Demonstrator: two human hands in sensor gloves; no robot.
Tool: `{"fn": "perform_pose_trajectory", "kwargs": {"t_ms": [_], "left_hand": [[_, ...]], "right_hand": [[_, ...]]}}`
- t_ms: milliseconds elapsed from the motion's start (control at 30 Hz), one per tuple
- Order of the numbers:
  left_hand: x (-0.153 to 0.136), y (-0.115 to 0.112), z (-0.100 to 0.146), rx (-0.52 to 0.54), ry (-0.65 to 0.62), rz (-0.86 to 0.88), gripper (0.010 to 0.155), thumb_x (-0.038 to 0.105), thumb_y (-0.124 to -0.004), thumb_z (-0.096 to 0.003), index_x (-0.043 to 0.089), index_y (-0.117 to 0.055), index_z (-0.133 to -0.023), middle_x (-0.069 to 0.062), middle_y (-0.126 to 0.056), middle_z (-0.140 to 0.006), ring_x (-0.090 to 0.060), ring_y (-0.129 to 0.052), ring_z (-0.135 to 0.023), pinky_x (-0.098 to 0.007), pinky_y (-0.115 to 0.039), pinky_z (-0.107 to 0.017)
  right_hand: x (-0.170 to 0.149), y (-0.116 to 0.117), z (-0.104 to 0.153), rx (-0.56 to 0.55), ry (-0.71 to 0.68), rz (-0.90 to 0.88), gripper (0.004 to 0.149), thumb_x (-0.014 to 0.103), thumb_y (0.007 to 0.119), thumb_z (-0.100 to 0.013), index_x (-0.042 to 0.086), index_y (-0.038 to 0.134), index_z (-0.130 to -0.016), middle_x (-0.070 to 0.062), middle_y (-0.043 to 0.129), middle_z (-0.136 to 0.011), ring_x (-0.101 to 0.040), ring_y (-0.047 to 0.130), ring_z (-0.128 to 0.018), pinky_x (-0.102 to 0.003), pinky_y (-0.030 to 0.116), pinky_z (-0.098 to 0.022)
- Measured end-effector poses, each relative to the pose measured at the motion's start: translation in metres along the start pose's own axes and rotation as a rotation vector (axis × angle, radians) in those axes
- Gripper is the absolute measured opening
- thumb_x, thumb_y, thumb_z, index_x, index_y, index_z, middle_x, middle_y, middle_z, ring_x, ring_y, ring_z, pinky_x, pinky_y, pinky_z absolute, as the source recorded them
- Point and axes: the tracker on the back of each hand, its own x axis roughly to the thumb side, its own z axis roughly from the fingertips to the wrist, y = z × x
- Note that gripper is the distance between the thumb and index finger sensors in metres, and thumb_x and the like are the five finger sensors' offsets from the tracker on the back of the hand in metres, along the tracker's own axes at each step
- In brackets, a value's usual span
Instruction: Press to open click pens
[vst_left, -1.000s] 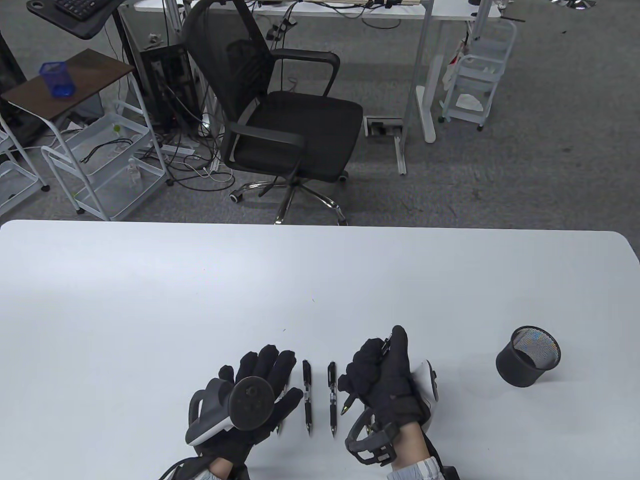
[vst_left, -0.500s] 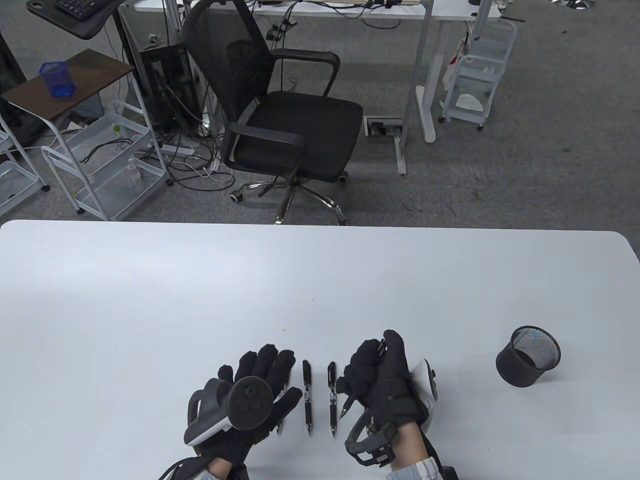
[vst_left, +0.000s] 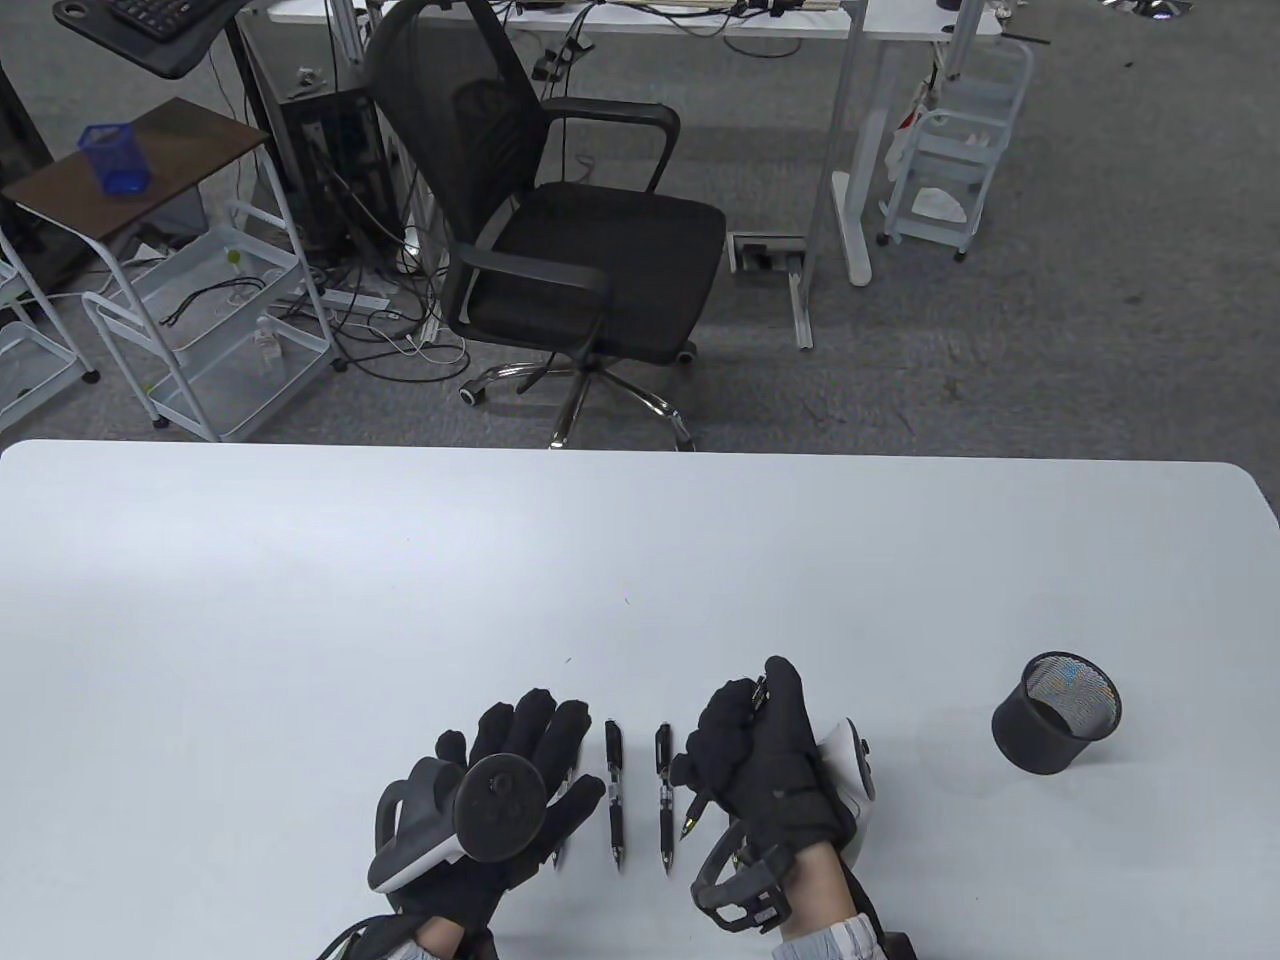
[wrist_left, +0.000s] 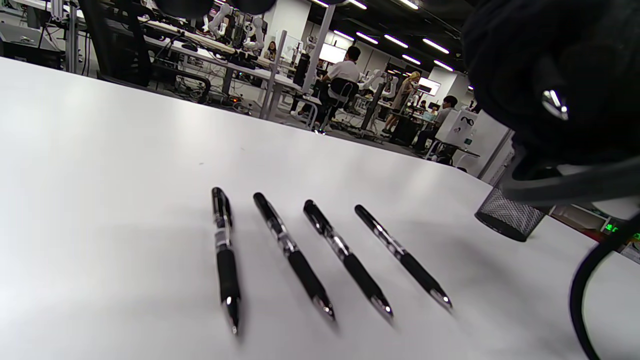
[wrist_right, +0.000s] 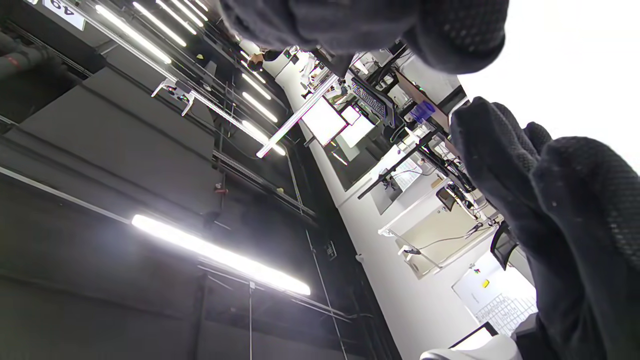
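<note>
Black knit gloves; left hand (vst_left: 520, 770), right hand (vst_left: 765, 760).

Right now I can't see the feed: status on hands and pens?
Right hand grips one pen, thumb at its button end. Left hand flat on table. Four pens lie in a row. Nothing in the way.

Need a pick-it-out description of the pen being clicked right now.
On the white table, find the right hand near the front edge, left of the mesh cup. The held pen is gripped in that fist, lifted; the other pens lie flat in a row.
</note>
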Motion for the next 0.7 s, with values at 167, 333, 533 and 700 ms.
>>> {"fn": "perform_pose_trajectory", "kwargs": {"t_ms": [167,333,533,700], "left_hand": [[0.0,0.0,0.0,-0.002,-0.001,0.002,0.067,0.058,-0.047,-0.0719,0.024,-0.029,-0.127,-0.022,-0.031,-0.132,-0.058,-0.038,-0.116,-0.081,-0.032,-0.075],[0.0,0.0,0.0,0.001,-0.003,0.003,0.067,0.058,-0.047,-0.0719,0.024,-0.029,-0.127,-0.022,-0.031,-0.132,-0.058,-0.038,-0.116,-0.081,-0.032,-0.075],[0.0,0.001,0.001,0.001,-0.004,0.005,0.067,0.058,-0.047,-0.0719,0.024,-0.029,-0.127,-0.022,-0.03,-0.132,-0.058,-0.038,-0.116,-0.081,-0.032,-0.075],[0.0,0.001,0.001,0.002,-0.004,0.006,0.067,0.058,-0.047,-0.072,0.024,-0.029,-0.127,-0.022,-0.031,-0.132,-0.058,-0.038,-0.116,-0.081,-0.032,-0.075]], "right_hand": [[0.0,0.0,0.0,-0.001,-0.001,0.001,0.061,0.059,0.027,-0.069,0.017,0.07,-0.078,0.006,0.082,-0.053,-0.016,0.085,-0.038,-0.043,0.078,-0.051],[0.003,0.002,0.0,-0.027,-0.061,0.037,0.062,0.054,0.026,-0.07,0.006,0.055,-0.097,-0.009,0.075,-0.077,-0.031,0.079,-0.061,-0.057,0.063,-0.065],[0.012,0.006,-0.001,-0.002,-0.076,0.19,0.057,0.034,0.031,-0.072,-0.006,0.014,-0.109,-0.026,0.04,-0.102,-0.044,0.057,-0.082,-0.068,0.042,-0.071],[0.016,0.008,0.0,-0.015,-0.088,0.217,0.052,0.025,0.034,-0.071,-0.005,0.017,-0.108,-0.025,0.042,-0.101,-0.044,0.059,-0.081,-0.068,0.043,-0.07]]}}
